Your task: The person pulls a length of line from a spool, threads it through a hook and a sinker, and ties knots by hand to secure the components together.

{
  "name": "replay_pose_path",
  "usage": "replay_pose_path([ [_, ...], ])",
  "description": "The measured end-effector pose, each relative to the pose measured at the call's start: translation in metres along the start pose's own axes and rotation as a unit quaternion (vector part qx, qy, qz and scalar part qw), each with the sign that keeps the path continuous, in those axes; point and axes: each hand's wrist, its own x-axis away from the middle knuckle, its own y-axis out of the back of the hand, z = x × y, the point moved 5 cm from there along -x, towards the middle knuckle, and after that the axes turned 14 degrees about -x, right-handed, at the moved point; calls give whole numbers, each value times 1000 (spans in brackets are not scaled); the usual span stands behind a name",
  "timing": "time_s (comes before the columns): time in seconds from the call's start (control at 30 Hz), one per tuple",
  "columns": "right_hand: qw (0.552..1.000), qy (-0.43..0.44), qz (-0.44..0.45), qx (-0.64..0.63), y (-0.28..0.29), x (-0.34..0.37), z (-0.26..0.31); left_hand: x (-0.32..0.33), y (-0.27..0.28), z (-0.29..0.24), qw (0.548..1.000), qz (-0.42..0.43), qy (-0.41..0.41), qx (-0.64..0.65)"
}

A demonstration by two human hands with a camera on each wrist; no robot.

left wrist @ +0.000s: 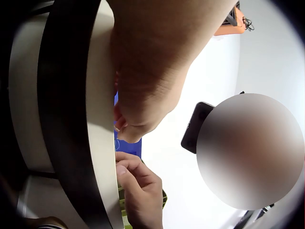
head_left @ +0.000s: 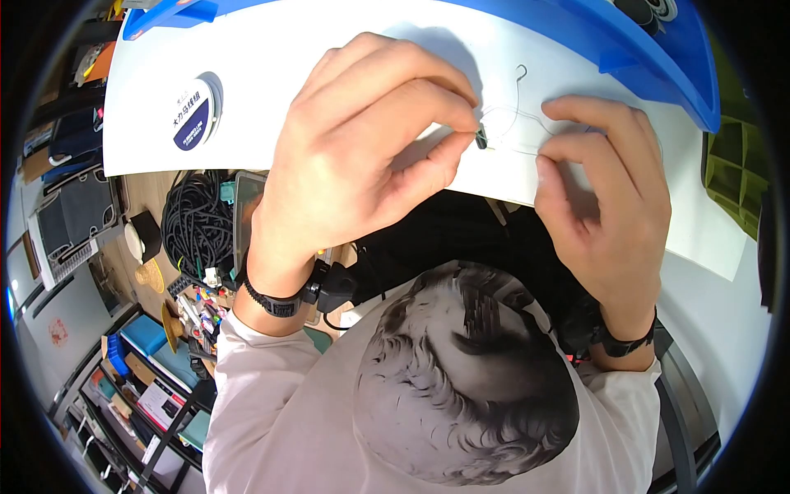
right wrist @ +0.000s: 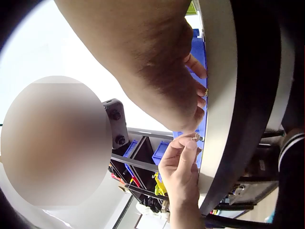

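My left hand [head_left: 362,136] pinches a small dark piece [head_left: 482,138] between thumb and index finger, just above the white table. A thin fishing line [head_left: 514,151] runs from there to my right hand [head_left: 609,177], whose thumb and index fingertips close on it. More of the line loops loosely between the hands, and a small fish hook [head_left: 522,71] lies beyond them on the table. In the right wrist view, a tiny pale bit [right wrist: 196,137] shows at the left fingertips [right wrist: 190,144]. The left wrist view shows the right thumb [left wrist: 125,175] against the index finger.
A round white and dark blue line spool [head_left: 194,115] lies on the white table [head_left: 255,99] at the left. A blue raised edge [head_left: 568,29] curves along the back. Green compartment trays [head_left: 736,156] stand at the right. Below the left side is a coiled black cable [head_left: 197,226].
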Motion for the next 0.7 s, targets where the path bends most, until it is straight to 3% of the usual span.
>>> replay_pose_path([
  [0.27, 999, -21, -30, -30, 1, 1, -2, 0, 0, 2, 1000, -14, -3, 14],
  [0.7, 1000, -2, 16, -22, 1, 2, 4, 0, -4, 1, 999, -4, 34, -19],
])
